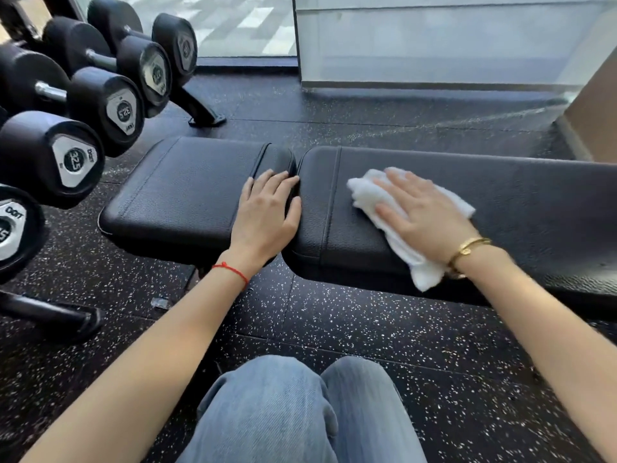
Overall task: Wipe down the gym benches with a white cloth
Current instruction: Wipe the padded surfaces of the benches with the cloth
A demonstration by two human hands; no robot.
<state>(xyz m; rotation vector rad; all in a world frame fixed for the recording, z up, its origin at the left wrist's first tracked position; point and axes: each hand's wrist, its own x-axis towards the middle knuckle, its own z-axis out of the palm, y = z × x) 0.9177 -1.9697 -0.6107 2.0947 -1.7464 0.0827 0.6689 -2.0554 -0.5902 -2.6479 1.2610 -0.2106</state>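
Black bench (534, 195) (two pads) carries white cloth (367, 192).

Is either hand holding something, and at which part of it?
The right hand lies flat on the middle of the white cloth, pressing it onto the bench pad rather than gripping. The left hand holds nothing.

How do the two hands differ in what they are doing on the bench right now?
The right hand lies flat on the white cloth, on the long pad; the left hand is bare, at the short pad's edge, fingers curled into the gap. The right wrist wears a gold bracelet, the left a red string. Both rest on the bench.
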